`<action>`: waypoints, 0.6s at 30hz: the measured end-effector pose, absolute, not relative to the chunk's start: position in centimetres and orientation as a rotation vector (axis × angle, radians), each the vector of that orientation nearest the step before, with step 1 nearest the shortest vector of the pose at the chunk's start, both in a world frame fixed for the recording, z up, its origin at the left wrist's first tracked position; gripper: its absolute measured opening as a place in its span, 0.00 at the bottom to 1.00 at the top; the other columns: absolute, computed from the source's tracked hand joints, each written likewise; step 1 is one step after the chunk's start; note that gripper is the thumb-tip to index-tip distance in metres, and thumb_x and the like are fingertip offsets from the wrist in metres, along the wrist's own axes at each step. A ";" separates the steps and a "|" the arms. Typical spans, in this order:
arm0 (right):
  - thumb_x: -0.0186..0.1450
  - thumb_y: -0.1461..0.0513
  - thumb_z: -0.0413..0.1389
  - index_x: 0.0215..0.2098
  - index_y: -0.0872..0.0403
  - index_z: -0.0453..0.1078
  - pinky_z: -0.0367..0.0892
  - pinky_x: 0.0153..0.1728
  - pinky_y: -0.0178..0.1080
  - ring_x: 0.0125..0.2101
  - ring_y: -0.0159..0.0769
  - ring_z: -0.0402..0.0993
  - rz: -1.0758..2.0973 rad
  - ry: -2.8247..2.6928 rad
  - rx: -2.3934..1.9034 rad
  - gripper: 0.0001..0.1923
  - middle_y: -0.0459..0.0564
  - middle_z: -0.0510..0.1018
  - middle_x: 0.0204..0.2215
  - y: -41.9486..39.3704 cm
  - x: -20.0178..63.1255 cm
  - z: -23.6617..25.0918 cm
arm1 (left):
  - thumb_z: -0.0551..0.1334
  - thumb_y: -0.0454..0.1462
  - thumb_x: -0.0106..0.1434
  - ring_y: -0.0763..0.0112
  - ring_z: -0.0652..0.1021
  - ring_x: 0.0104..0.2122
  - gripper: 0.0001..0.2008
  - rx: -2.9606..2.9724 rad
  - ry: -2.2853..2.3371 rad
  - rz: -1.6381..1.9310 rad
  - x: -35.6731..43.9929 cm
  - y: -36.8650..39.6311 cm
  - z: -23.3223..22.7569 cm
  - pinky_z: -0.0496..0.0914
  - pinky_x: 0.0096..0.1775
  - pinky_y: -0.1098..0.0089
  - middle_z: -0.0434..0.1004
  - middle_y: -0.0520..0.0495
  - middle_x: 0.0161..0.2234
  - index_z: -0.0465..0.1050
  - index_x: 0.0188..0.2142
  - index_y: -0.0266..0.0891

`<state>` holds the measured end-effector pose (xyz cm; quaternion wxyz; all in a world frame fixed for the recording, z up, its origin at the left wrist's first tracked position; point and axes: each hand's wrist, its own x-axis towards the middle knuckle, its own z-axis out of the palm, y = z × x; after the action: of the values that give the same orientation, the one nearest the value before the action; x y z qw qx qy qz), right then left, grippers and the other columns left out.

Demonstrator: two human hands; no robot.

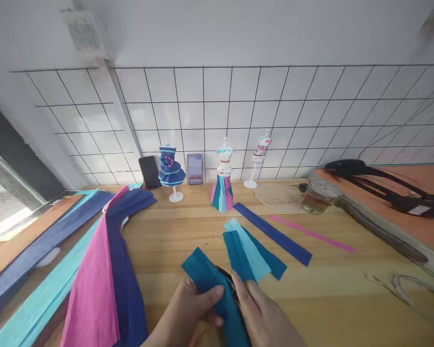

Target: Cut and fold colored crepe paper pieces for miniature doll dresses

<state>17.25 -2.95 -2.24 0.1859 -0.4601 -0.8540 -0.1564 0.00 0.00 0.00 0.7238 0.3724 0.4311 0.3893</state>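
Note:
My left hand is closed on a folded piece of teal crepe paper, thumb on top. My right hand grips dark scissors, mostly hidden by the fingers and paper; their blades lie along the paper's right edge. Just beyond my hands are cut pieces: a teal piece, a light blue piece and another teal piece partly beneath. Further back stands a small white dress form with a skirt of teal, light blue and pink panels.
A dark blue strip and a thin pink strip lie to the right. Long pink and blue lengths cover the left. Behind are a blue-dressed form, another form, two phones and a glass jar. A tiled wall backs the table.

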 end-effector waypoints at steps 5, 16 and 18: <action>0.67 0.67 0.36 0.58 0.65 0.56 0.73 0.30 0.31 0.33 0.35 0.77 -0.411 -2.403 -1.277 0.23 0.59 0.77 0.39 -2.9 17.4 -2.4 | 0.69 0.45 0.47 0.73 0.75 0.22 0.22 0.849 0.915 0.855 0.1 -0.1 0.2 0.68 0.18 0.81 0.78 0.41 0.27 0.74 0.35 0.30; 0.67 0.67 0.37 0.59 0.64 0.54 0.73 0.29 0.30 0.32 0.36 0.77 -0.377 -2.349 -1.273 0.23 0.59 0.76 0.39 -2.8 17.2 -2.5 | 0.71 0.43 0.45 0.74 0.75 0.21 0.21 0.819 0.890 0.852 0.4 -0.4 0.8 0.68 0.17 0.82 0.78 0.43 0.26 0.74 0.35 0.31; 0.66 0.67 0.37 0.59 0.63 0.53 0.73 0.29 0.30 0.32 0.35 0.77 -0.353 -2.346 -1.268 0.24 0.58 0.76 0.39 -2.9 17.2 -2.4 | 0.71 0.43 0.44 0.74 0.75 0.20 0.21 0.812 0.894 0.849 0.4 -0.3 0.8 0.67 0.17 0.82 0.78 0.43 0.25 0.74 0.34 0.31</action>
<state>17.22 -2.88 -2.39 0.2237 -0.4594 -0.8500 -0.1280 0.44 -0.35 0.84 0.7397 0.3702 0.4075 0.3870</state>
